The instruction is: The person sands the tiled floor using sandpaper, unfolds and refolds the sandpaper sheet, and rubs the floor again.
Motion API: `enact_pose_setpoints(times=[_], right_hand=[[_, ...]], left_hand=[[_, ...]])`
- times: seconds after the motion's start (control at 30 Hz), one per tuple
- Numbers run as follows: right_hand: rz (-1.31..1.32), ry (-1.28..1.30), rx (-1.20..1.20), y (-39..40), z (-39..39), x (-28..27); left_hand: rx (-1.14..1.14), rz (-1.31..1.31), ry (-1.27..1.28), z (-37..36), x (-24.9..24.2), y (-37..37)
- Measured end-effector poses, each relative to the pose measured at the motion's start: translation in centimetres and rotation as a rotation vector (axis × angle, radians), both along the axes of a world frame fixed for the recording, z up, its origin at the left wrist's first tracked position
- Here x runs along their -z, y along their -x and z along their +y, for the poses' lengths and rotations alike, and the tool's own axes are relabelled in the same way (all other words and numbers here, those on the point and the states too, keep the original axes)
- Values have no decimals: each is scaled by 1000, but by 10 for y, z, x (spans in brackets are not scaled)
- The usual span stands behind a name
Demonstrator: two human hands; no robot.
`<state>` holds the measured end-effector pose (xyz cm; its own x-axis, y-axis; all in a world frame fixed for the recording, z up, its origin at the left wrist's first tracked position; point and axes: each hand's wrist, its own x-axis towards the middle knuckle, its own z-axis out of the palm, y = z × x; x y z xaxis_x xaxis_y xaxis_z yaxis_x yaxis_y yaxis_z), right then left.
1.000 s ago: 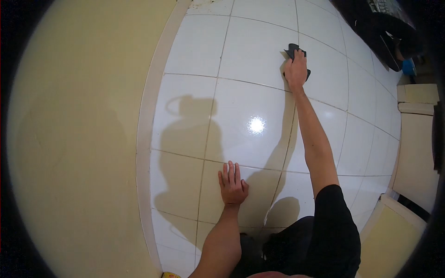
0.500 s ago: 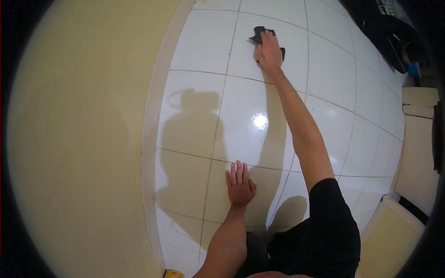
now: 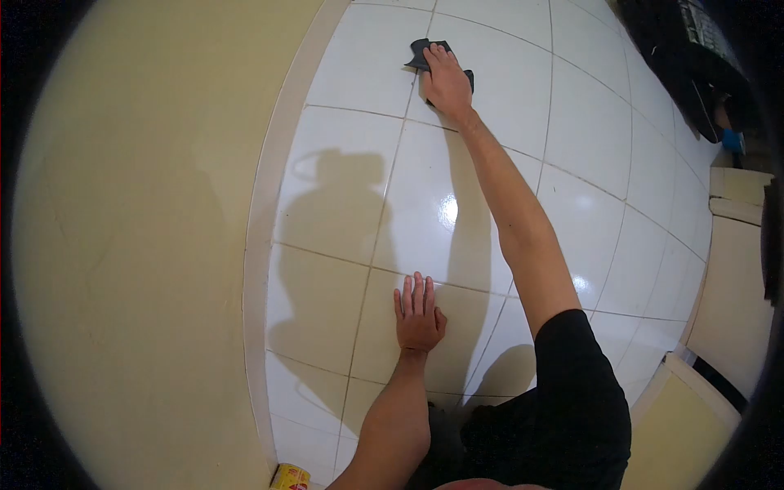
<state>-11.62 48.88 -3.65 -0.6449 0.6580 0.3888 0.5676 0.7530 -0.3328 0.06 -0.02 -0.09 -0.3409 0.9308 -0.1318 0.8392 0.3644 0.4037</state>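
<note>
My right hand (image 3: 447, 80) stretches far forward and presses a dark grey cloth (image 3: 419, 55) against the white tiled floor (image 3: 482, 155). The cloth is bunched under the palm and fingers, with its edges sticking out on both sides. Closer to my body, my left hand (image 3: 420, 317) lies palm down on the tiles, fingers stretched out and holding nothing. My shadow covers the floor around it.
A cream wall (image 3: 139, 245) with a pale skirting strip (image 3: 258, 245) runs along the left. At bottom left stands a yellow container (image 3: 291, 477). Dark items and a small blue object (image 3: 732, 142) lie at upper right, above a cream ledge (image 3: 727, 269).
My right hand has slid the cloth leftward and slightly farther away across the tiles. My left hand stays flat in about the same place, while the view has shifted a little.
</note>
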Motion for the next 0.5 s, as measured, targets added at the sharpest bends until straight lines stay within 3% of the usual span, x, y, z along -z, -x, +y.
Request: enact_pose_setpoints(times=[0.5], right_hand=[[98, 129, -151, -9, -25, -8]], left_hand=[[-1, 104, -38, 3, -7, 1]])
